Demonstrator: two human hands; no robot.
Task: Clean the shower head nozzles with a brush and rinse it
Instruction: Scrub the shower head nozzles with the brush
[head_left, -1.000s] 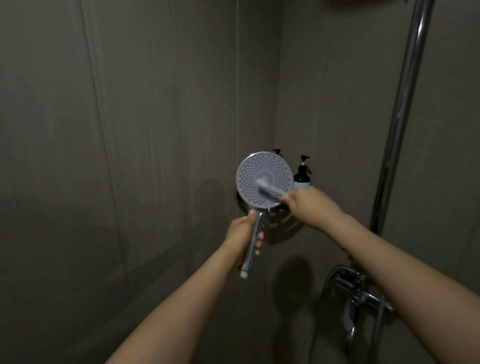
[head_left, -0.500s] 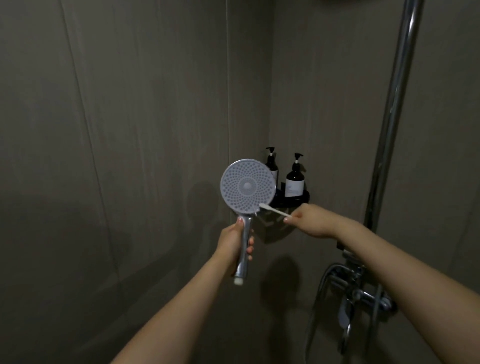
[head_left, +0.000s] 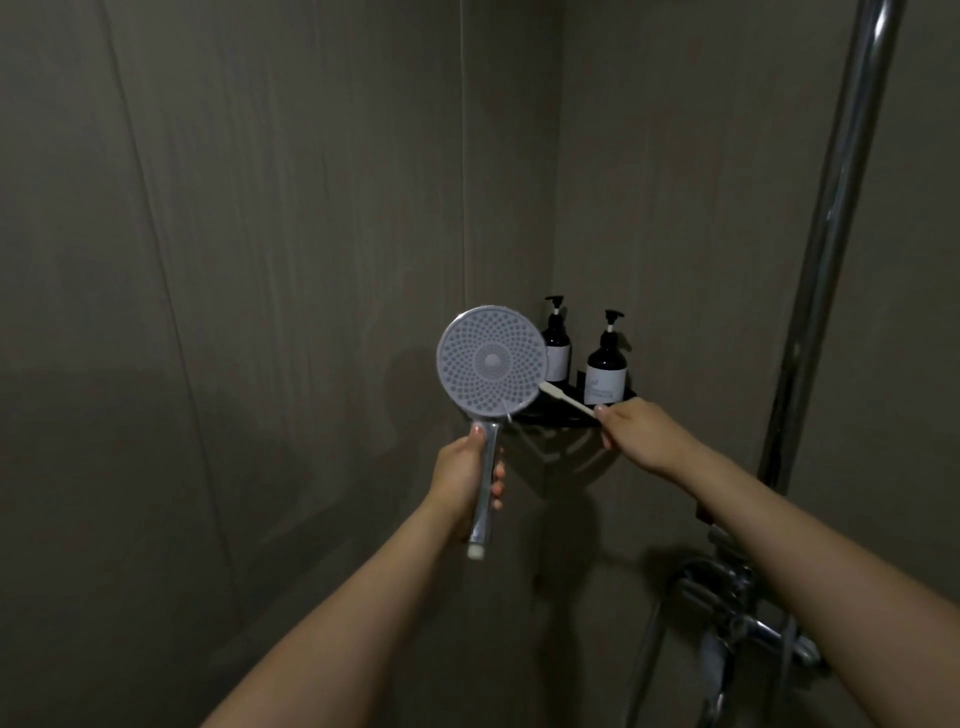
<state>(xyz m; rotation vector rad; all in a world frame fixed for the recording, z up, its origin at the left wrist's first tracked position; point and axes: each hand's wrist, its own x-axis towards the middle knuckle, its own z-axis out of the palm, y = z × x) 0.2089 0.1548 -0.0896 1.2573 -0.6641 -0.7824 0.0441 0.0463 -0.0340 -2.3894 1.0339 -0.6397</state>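
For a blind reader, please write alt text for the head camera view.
A left hand holds a round shower head upright by its handle; the right hand holds a white brush at its lower right rim.

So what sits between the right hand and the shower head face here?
In the head view, only the white brush spans it: the right hand grips its handle, and its head reaches the lower right rim of the shower head.
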